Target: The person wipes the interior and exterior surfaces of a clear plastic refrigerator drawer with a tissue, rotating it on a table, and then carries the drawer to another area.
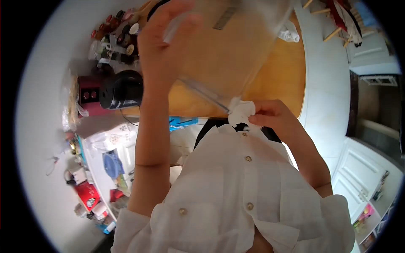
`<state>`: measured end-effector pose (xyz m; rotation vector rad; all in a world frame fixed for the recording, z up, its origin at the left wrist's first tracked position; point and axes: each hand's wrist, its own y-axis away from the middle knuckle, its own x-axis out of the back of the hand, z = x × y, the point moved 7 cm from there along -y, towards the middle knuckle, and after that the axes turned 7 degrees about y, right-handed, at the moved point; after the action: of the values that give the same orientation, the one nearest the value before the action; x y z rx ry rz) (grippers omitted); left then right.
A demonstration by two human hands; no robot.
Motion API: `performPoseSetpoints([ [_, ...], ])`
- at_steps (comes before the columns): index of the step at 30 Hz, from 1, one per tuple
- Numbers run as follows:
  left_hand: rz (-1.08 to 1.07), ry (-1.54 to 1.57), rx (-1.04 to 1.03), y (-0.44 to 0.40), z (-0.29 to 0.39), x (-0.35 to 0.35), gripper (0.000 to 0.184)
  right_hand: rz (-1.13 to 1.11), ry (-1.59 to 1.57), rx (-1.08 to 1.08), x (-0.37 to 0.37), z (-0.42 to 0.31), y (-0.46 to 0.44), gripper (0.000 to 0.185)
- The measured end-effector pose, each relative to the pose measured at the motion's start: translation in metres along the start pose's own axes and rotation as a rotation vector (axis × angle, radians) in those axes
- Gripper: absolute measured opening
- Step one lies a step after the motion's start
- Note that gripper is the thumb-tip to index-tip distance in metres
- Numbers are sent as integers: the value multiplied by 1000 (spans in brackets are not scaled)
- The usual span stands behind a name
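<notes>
Crumpled white wad (240,114): pinched in right hand (276,116) by near edge of brown wooden bench (282,80); left hand (160,52): closure indiscernible.

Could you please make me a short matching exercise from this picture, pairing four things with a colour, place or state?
Column one
1. Right hand
2. Clear plastic bag
3. Black appliance
4. Table

Column two
A. Orange-brown
B. Just left of the left forearm in the picture
C. Pinching a bunched white item
D. See-through, with a small dark printed patch

Right pairs: 1-C, 2-D, 3-B, 4-A
</notes>
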<state>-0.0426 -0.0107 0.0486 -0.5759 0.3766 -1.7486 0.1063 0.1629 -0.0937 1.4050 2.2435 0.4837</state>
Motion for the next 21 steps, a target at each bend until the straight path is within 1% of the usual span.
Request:
performPoseSetpoints([
  [1, 60, -84, -65, 8, 8, 8, 32, 8, -20, -12, -7, -6, 7, 19],
  [2, 123, -174, -123, 21, 20, 15, 33, 115, -31, 22, -11, -15, 12, 9],
  [3, 184, -270, -178, 34, 33, 21, 35, 125, 11, 71, -18, -23, 16, 10],
  [4, 290, -364, -285, 54, 51, 29, 18, 132, 53, 123, -24, -31, 20, 11],
  [5, 207, -238, -227, 82, 42, 39, 27, 133, 96, 177, -28, -39, 23, 12],
  [6, 108, -110, -108, 102, 38, 39, 34, 129, 229, 268, -32, -43, 24, 16],
  [7, 24, 7, 21, 124, 33, 40, 42, 112, 438, 450, -44, -58, 26, 17],
  [8, -75, 132, 212, 139, 29, 30, 48, 116, 498, 503, -56, -66, 25, 17],
  [9, -87, 228, 302, 152, 28, 23, 50, 115, 555, 553, -71, -74, 24, 17],
  [10, -99, 326, 389, 164, 26, 12, 52, 121, 561, 540, -83, -75, 19, 18],
  [11, -23, 476, 527, 182, 21, 4, 50, 106, 584, 531, -92, -70, 14, 18],
  [13, 59, 552, 772, 212, 11, 2, 37, 80, 626, 519, -104, -57, 5, 18],
  [16, 137, 555, 780, 241, -2, 18, 23, 48, 524, 469, -108, -55, 0, 15],
  [17, 164, 546, 728, 246, -6, 25, 21, 40, 479, 445, -107, -51, -2, 15],
  [19, 215, 526, 628, 255, -14, 38, 17, 34, 366, 289, -105, -35, -7, 11],
  [21, 292, 754, 695, 269, -22, 38, 16, 61, 268, 107, -104, -19, -12, 10],
])
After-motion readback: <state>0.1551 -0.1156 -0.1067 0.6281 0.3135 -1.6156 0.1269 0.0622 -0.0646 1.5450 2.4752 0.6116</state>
